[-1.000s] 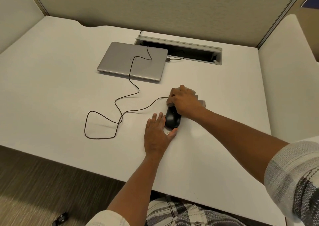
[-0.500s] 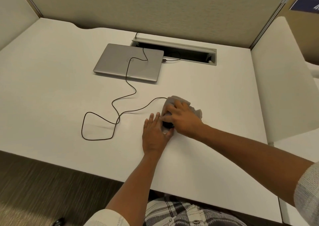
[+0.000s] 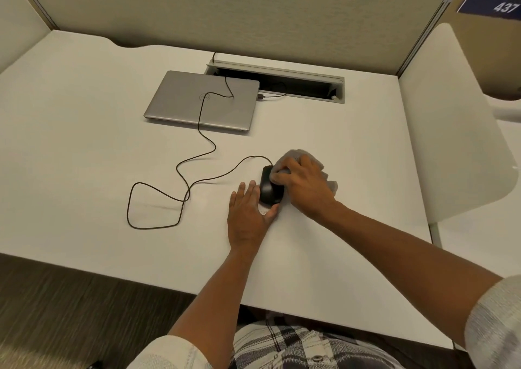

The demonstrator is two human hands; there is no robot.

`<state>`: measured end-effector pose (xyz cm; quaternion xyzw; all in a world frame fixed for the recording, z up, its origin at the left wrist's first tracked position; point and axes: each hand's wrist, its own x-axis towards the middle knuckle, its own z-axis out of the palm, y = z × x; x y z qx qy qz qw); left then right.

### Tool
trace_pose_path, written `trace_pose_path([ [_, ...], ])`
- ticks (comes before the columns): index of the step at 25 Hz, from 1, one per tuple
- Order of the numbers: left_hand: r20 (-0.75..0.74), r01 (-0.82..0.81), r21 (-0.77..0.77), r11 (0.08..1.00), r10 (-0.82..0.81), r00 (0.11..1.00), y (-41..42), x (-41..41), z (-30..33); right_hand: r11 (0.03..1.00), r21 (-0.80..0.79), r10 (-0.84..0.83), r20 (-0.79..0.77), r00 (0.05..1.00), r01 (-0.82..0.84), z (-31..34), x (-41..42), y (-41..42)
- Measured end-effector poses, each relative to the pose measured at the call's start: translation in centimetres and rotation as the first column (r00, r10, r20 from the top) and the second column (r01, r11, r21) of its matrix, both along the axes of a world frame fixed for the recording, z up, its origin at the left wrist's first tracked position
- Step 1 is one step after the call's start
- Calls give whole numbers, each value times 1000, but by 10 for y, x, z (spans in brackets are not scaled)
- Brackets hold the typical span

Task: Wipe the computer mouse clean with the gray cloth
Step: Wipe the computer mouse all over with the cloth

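A black computer mouse (image 3: 270,186) sits on the white desk (image 3: 84,132), a little right of centre. The left hand (image 3: 249,213) lies flat and released on the desk at the mouse's 7 o'clock, fingers spread and pointing toward 12, the thumb touching the mouse's near end. The right hand (image 3: 306,184) comes in from 4 o'clock, clenched on the gray cloth (image 3: 296,157), and presses it against the mouse's far right side; folds of cloth stick out past the knuckles toward 12 and 3 o'clock. The mouse's black cable (image 3: 197,154) leaves its far end, loops across the desk toward 9 o'clock, then runs over the closed silver laptop (image 3: 180,98) lying at 11 o'clock from the mouse.
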<state>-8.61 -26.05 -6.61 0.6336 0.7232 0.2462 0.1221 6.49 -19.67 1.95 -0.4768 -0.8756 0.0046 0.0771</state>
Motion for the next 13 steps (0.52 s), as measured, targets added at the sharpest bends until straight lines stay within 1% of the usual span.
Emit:
trace_pose_path([
  [1,3,2,-4,1000,-2,1000,0,0,0,1000,-14,-1,3,1000,2,-1,-6,0],
  [4,14,19,-19,1000,-19,1000,0,-1,0,993,26,118,16,993,-119,-8,-13,-11],
  [6,19,20,-13,1000,-20,1000,0,-2,0,980,51,194,7,981,-194,-15,-1,-18],
  [8,28,12,-6,1000,-12,1000,0,-2,2,966,50,250,48,967,-252,-20,18,-21],
  [10,14,10,-2,1000,-10,1000,0,-1,3,979,50,196,73,978,-200,-22,36,-17],
  [13,8,23,-13,1000,-23,1000,-1,-2,2,1000,30,9,29,1000,-10,-18,43,-10],
])
